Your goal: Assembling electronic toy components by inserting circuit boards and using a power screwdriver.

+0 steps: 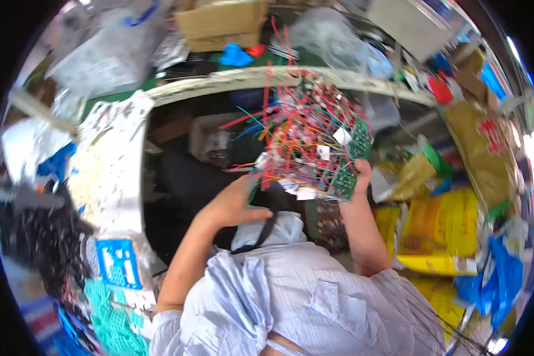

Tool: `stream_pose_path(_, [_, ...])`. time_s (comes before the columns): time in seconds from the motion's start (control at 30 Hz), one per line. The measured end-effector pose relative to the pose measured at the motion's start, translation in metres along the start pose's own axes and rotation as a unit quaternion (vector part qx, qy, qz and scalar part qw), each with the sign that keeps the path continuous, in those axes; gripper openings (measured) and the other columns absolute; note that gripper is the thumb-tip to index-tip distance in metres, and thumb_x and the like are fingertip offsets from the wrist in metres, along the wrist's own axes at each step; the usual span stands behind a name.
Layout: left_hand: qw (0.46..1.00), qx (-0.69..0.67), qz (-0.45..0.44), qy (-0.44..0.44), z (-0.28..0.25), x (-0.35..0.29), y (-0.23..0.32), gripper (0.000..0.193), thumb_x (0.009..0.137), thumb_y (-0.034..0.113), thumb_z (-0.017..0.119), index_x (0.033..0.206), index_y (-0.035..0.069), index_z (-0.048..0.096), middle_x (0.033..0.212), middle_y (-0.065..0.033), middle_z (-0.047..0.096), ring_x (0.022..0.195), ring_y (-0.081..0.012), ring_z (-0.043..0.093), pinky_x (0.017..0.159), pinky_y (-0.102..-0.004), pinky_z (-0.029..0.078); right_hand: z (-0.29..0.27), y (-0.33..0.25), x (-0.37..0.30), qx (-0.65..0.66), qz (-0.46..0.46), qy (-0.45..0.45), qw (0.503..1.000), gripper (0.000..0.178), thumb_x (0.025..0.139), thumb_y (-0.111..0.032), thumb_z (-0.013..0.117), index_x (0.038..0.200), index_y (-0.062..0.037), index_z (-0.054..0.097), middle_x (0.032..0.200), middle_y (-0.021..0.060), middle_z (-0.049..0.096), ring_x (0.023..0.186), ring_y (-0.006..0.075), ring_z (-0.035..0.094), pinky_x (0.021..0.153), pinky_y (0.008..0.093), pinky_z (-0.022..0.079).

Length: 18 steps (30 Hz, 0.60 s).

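A green circuit board panel stands tilted up in front of me, covered with a tangle of red, blue, yellow and other coloured wires. Several small white connectors show among the wires. My right hand grips the panel at its lower right edge, thumb on the near face. Close to the wires' lower left side is my left hand, thumb spread away from the fingers. Its fingertips blur into the wire ends, and whether they touch them I cannot tell. Another populated board lies low behind my right forearm.
A curved white bench edge runs across the far side, with plastic bags and a cardboard box beyond it. Black cables, a blue tray and turquoise mesh crowd the left. Yellow sacks stand at right.
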<state>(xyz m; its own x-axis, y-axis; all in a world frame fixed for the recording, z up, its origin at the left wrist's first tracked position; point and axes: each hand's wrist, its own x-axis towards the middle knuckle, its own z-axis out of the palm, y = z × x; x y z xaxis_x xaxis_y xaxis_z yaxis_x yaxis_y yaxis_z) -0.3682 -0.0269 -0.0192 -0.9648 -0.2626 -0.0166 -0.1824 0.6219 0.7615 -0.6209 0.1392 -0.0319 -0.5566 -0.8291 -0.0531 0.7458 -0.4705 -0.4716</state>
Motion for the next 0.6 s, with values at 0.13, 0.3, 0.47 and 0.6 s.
stream_pose_path(0.13, [0.928,-0.304,-0.037,0.213,-0.014,-0.038,0.011,0.114,0.056,0.03,0.093,0.143,0.0,0.026,0.139,-0.0122,0.04,0.133,-0.0244,0.036,0.112,-0.0384,0.026,0.111,0.09,0.046,0.056,0.143,-0.147,0.977,0.06,0.071,-0.026,0.061,0.124,0.0018,0.052,0.111,0.019,0.064,0.094,0.0326,0.065,0.084,0.043,0.055])
stream_pose_path(0.3, [0.655,-0.444,0.159,0.59,-0.057,-0.083,0.045,0.107,0.062,0.027,0.088,0.144,0.007,0.021,0.139,-0.0063,0.04,0.132,-0.0255,0.038,0.112,-0.0428,0.029,0.197,0.193,0.054,0.055,0.281,-0.201,0.937,0.061,0.072,-0.026,0.058,0.125,0.0037,0.051,0.114,0.023,0.062,0.098,0.0369,0.064,0.088,0.049,0.053])
stream_pose_path(0.47, [0.51,-0.375,0.203,0.747,-0.077,-0.165,0.04,0.091,0.068,0.004,0.079,0.141,0.007,0.025,0.132,-0.0101,0.045,0.122,-0.0242,0.047,0.101,-0.0397,0.042,0.27,0.29,-0.002,0.026,0.421,-0.283,0.861,0.054,0.076,-0.024,0.058,0.121,0.0041,0.053,0.108,0.0208,0.065,0.095,0.0325,0.065,0.081,0.0469,0.055])
stream_pose_path(0.6, [0.419,-0.257,0.057,0.869,-0.095,-0.222,0.055,0.069,0.075,-0.001,0.072,0.134,0.002,0.035,0.121,-0.0104,0.054,0.109,-0.0236,0.057,0.093,-0.0365,0.048,0.304,0.34,-0.058,-0.006,0.454,-0.327,0.828,0.05,0.079,-0.022,0.059,0.121,0.0038,0.053,0.109,0.018,0.065,0.097,0.0296,0.065,0.088,0.0415,0.053])
